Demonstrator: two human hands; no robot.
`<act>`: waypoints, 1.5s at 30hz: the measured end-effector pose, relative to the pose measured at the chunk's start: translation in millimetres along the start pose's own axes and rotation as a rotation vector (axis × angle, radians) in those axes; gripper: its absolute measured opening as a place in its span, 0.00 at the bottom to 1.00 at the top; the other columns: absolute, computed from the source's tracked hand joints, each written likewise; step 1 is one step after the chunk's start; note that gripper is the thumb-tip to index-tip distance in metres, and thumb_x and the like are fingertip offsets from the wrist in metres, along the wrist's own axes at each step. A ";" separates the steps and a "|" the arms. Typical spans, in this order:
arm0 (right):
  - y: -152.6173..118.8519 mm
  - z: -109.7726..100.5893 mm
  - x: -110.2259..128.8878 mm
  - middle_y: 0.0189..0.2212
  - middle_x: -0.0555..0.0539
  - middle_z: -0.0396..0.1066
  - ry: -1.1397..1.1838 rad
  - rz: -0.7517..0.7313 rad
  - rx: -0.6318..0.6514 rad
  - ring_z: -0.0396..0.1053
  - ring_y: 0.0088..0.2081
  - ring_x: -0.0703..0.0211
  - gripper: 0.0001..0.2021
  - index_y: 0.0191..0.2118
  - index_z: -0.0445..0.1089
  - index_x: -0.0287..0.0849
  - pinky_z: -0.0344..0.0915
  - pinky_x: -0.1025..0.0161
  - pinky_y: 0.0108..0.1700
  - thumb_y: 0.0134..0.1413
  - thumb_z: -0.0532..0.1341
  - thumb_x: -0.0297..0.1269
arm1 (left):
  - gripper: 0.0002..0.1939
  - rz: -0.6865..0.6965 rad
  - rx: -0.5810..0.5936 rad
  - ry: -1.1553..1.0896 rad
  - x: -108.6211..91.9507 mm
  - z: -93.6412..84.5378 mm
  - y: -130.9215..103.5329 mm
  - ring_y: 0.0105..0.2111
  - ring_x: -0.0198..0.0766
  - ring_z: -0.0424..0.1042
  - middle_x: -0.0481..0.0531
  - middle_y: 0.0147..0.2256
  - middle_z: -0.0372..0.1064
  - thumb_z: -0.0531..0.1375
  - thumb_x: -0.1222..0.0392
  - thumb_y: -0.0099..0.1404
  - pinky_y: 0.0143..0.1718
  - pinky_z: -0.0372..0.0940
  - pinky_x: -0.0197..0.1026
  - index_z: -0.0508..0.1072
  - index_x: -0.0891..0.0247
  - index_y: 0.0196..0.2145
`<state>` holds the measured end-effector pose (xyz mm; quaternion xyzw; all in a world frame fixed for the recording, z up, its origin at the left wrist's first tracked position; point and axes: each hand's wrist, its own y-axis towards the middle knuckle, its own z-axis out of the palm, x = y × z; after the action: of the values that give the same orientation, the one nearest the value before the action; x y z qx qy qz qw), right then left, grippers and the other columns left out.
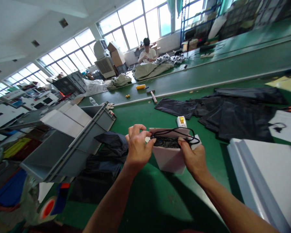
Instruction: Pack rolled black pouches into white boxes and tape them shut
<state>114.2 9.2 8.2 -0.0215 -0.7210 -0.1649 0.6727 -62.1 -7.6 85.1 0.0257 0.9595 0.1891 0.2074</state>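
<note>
No text, label, brand, number or sign can be read anywhere in this view. The white box (pixel 171 157) held between the left hand (pixel 137 147) and the right hand (pixel 194 157) shows plain, unprinted sides. The small white and yellow device (pixel 181 121) just beyond it carries no legible marking.

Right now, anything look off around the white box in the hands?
One thing: a black cable loops out over the rim of the small white box instead of lying inside. Left hand and right hand both grip the box. Black fabric pieces lie loosely on the green table.
</note>
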 end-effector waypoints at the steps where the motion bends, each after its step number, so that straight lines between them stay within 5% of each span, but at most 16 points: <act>1: -0.7 0.0 -0.3 0.20 0.50 0.68 0.004 -0.011 0.005 0.66 0.25 0.57 0.12 0.25 0.71 0.42 0.63 0.64 0.28 0.49 0.59 0.44 | 0.04 0.011 0.032 -0.057 0.9 -3.5 1.6 0.49 0.44 0.62 0.52 0.45 0.66 0.65 0.62 0.58 0.49 0.59 0.48 0.77 0.60 0.34; 5: -3.3 0.1 -0.6 0.20 0.50 0.68 0.006 -0.013 0.001 0.65 0.25 0.57 0.11 0.25 0.70 0.42 0.63 0.64 0.28 0.49 0.59 0.44 | 0.05 0.039 0.172 -0.062 1.8 -13.6 6.1 0.52 0.44 0.61 0.50 0.47 0.67 0.64 0.62 0.60 0.51 0.58 0.50 0.80 0.52 0.32; 10: -2.3 -0.4 2.1 0.20 0.50 0.69 0.012 0.006 0.004 0.66 0.25 0.57 0.11 0.25 0.71 0.41 0.63 0.64 0.27 0.47 0.59 0.44 | 0.06 0.110 -0.005 0.245 -3.5 -4.2 -2.4 0.56 0.52 0.57 0.52 0.52 0.65 0.62 0.59 0.62 0.51 0.53 0.58 0.80 0.52 0.30; 15: -1.8 -0.2 2.8 0.19 0.50 0.68 -0.006 -0.010 0.003 0.65 0.23 0.58 0.12 0.23 0.69 0.42 0.62 0.64 0.26 0.48 0.59 0.44 | 0.09 0.105 -0.114 0.144 -9.3 2.2 -13.5 0.50 0.46 0.62 0.54 0.46 0.67 0.60 0.64 0.61 0.46 0.58 0.49 0.79 0.55 0.37; 21: -0.8 1.4 1.0 0.20 0.49 0.70 0.024 0.014 -0.014 0.66 0.24 0.57 0.11 0.25 0.71 0.41 0.63 0.64 0.26 0.47 0.59 0.43 | 0.09 0.086 -0.189 0.145 -18.9 12.5 -16.9 0.51 0.50 0.61 0.55 0.46 0.67 0.66 0.50 0.57 0.49 0.54 0.53 0.79 0.52 0.35; 27: -1.0 0.6 -4.1 0.20 0.49 0.70 0.021 0.058 -0.006 0.67 0.24 0.57 0.12 0.25 0.72 0.41 0.63 0.64 0.25 0.46 0.61 0.45 | 0.04 0.013 -0.168 0.122 -13.2 20.8 -15.0 0.50 0.47 0.62 0.53 0.46 0.68 0.63 0.55 0.61 0.46 0.56 0.50 0.80 0.52 0.33; 33: -0.2 0.6 -9.1 0.19 0.50 0.69 0.014 0.065 0.001 0.66 0.24 0.57 0.12 0.27 0.71 0.40 0.61 0.64 0.25 0.47 0.61 0.45 | 0.08 0.086 -0.085 0.266 -14.3 4.3 -15.5 0.48 0.47 0.61 0.55 0.46 0.67 0.61 0.59 0.63 0.45 0.55 0.51 0.77 0.57 0.40; 38: 3.6 0.9 -4.3 0.19 0.49 0.69 0.014 0.057 -0.013 0.66 0.23 0.56 0.12 0.27 0.71 0.40 0.61 0.64 0.25 0.45 0.61 0.45 | 0.04 0.139 0.007 0.339 -15.9 -3.8 -4.0 0.49 0.48 0.61 0.53 0.45 0.68 0.62 0.58 0.61 0.44 0.53 0.53 0.78 0.57 0.34; 45: 5.6 2.0 -2.9 0.19 0.49 0.69 -0.020 0.084 -0.023 0.66 0.23 0.57 0.14 0.26 0.71 0.40 0.61 0.64 0.24 0.43 0.60 0.47 | 0.06 0.028 -0.148 0.138 -2.3 15.8 -9.3 0.47 0.45 0.62 0.53 0.43 0.67 0.60 0.61 0.62 0.42 0.56 0.48 0.78 0.58 0.30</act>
<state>114.0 15.6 6.4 -0.0612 -0.7242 -0.1443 0.6715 -53.2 -11.0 69.3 0.0104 0.9544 0.2637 0.1396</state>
